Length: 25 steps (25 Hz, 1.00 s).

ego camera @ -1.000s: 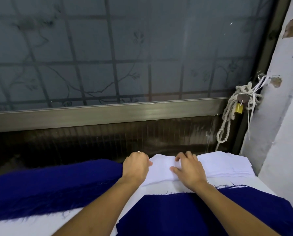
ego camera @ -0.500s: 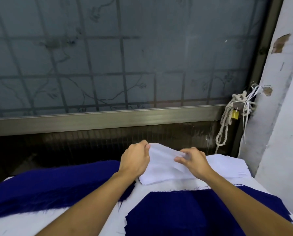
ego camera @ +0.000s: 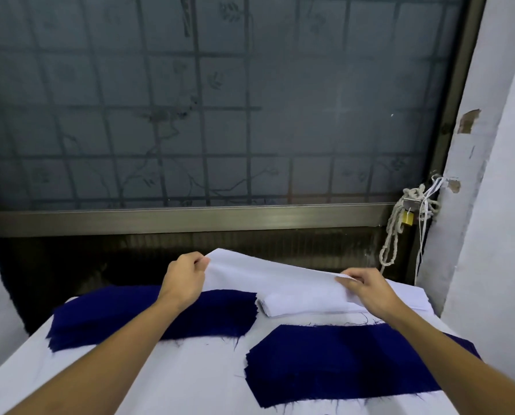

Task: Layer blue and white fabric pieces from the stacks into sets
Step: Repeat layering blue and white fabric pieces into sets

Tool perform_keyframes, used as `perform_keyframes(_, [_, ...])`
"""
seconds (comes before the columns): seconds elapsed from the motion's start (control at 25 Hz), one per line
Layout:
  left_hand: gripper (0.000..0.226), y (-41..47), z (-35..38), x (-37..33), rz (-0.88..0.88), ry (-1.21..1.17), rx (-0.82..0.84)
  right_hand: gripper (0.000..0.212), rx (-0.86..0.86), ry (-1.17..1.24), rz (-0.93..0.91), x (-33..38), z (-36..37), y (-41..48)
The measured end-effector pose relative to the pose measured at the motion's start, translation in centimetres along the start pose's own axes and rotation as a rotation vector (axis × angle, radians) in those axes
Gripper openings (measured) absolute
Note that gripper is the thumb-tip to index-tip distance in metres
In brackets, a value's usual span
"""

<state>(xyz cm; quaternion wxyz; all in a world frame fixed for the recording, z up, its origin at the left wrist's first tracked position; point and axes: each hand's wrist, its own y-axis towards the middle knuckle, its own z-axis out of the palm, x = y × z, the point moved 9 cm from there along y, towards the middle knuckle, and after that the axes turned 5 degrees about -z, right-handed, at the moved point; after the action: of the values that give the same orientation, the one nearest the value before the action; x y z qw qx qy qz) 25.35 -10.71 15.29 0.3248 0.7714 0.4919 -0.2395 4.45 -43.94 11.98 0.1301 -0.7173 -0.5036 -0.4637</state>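
A white fabric piece (ego camera: 268,272) hangs lifted above the white stack (ego camera: 304,305) at the far right of the table. My left hand (ego camera: 184,280) pinches its left corner, and my right hand (ego camera: 367,287) pinches its right edge. A stack of dark blue pieces (ego camera: 124,313) lies at the far left, partly under my left forearm. Another blue stack (ego camera: 340,360) with frayed edges sits near me on the right, below my right forearm.
The table has a white cover (ego camera: 175,381). Behind it stands a frosted window with a metal sill (ego camera: 190,218). A knotted rope with a small padlock (ego camera: 407,217) hangs by the white wall (ego camera: 489,205) on the right.
Both hands went from pressing on the white stack to pinching its top piece, lifting it and spreading it wide. The camera view tilted up and back.
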Motion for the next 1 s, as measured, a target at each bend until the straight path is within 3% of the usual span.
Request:
perform_keyframes(0.24, [0.024,-2.5,-5.2,2.4,-0.064,-0.030,-0.072,0.033,-0.047,0.133,0.098,1.9,2.8,-2.8])
perform_keyframes(0.44, [0.035,-6.7,-8.2,4.2,-0.122,-0.143,-0.145,0.047,-0.125,0.206,0.084,2.5,4.5,-5.9])
perform_keyframes(1.0, [0.038,-19.2,-4.8,15.7,-0.174,-0.187,-0.071,0.046,-0.083,0.226,-0.008,-0.4,9.1,-18.0])
